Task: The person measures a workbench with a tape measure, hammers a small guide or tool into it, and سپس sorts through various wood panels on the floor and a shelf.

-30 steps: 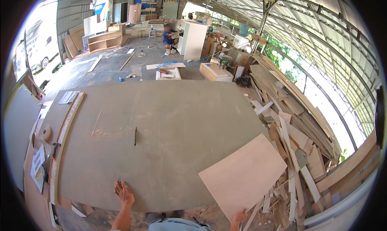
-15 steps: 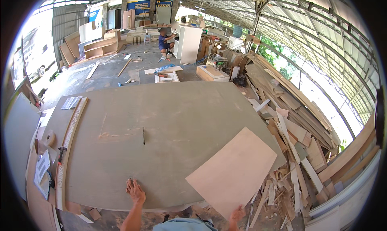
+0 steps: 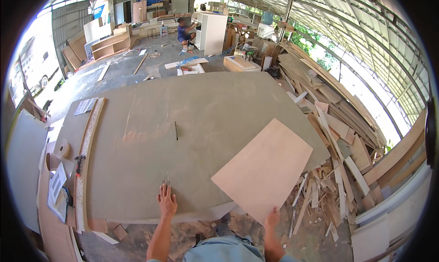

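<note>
A pale pinkish plywood panel [image 3: 267, 166] lies slanted over the right front part of the large grey-brown worktop [image 3: 137, 170], its near corner jutting past the edge. At that corner my right hand [image 3: 272, 217] is closed on the panel's edge. My left hand [image 3: 167, 202] rests on the worktop near its front edge, fingers stretched forward and nothing held. Just beyond the fingertips is a small dark scuffed spot, too small to make out. Farther off lies a thin dark pencil-like stick [image 3: 176, 131].
Along the left side run a long wooden strip [image 3: 89, 157], a black-and-red clamp-like tool [image 3: 79, 165], a tape roll [image 3: 63, 147] and papers [image 3: 57, 184]. Wood offcuts [image 3: 320, 184] heap up at the right. A person [image 3: 184, 33] crouches by a white cabinet [image 3: 212, 33] far off.
The view has shifted, so the worktop sits higher in the picture. My left hand's fingers, bent before, now lie straighter. My right hand stays at the panel's near corner and shows more fully.
</note>
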Tool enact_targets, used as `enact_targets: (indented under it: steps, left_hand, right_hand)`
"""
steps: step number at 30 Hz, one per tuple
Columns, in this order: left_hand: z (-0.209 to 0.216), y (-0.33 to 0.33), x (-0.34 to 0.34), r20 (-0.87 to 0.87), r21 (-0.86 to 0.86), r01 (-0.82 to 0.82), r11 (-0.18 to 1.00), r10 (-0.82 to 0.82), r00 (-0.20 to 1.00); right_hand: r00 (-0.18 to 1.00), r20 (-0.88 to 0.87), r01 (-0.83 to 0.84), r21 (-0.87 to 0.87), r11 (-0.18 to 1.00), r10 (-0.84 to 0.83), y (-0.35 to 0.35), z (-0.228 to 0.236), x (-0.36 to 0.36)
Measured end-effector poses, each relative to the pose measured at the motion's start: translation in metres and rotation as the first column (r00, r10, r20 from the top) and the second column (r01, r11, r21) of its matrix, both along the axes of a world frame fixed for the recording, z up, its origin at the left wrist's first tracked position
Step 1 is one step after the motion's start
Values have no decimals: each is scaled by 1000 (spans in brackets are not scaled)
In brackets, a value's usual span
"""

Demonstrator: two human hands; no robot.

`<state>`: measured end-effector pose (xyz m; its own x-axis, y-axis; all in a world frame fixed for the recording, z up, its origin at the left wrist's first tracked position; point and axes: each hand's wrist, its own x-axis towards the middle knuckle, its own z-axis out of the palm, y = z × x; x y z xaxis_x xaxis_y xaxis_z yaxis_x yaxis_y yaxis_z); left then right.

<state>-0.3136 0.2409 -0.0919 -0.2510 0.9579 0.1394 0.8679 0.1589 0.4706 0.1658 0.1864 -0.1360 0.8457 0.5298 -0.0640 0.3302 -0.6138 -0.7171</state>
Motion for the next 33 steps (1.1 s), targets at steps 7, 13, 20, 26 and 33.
enact_targets:
  steps: [7,13,20,26,33]
  left_hand:
    - [6,-15,-7,69,-15,89,996,-88,994]
    - [1,-36,-6,27,13,48,999,-48,998]
    - [8,-52,5,20,-55,-47,997,48,999]
    - [-5,-71,22,72,-8,-137,991,137,988]
    - [14,-100,132,273,135,-319,938,275,922]
  right_hand:
    - [994,-112,5,68,998,3,3,1,12]
    - [968,-249,19,234,972,41,9,-28,22]
    - [873,-481,28,217,976,82,8,-10,20]
    - [746,-644,70,331,941,171,0,0,26]
    - [528,-791,55,394,917,308,-10,-13,94]
